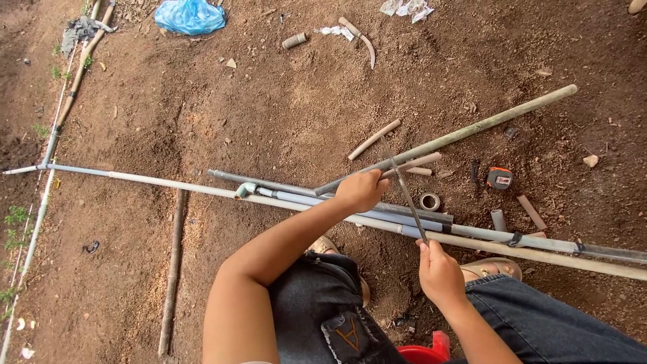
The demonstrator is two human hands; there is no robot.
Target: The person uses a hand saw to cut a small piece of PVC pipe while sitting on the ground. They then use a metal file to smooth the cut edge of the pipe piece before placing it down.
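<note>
My left hand (pixel 361 191) is closed around one end of a short tan pipe piece (pixel 419 162), which sticks out to the right above the ground. My right hand (pixel 439 271) grips the near end of a thin metal saw blade (pixel 406 192). The blade runs up and away from that hand and crosses the tan piece just right of my left fist. Under both hands several long grey and tan pipes (pixel 472 232) lie side by side on the dirt, one with a blue elbow fitting (pixel 245 190).
A long pale pole (pixel 472 131) slants to the upper right. An orange-and-black tape measure (pixel 499 178), a tape roll (pixel 429 201) and short pipe offcuts (pixel 531 211) lie right. A blue plastic bag (pixel 190 16) sits at the top, a red container (pixel 424 354) by my knees.
</note>
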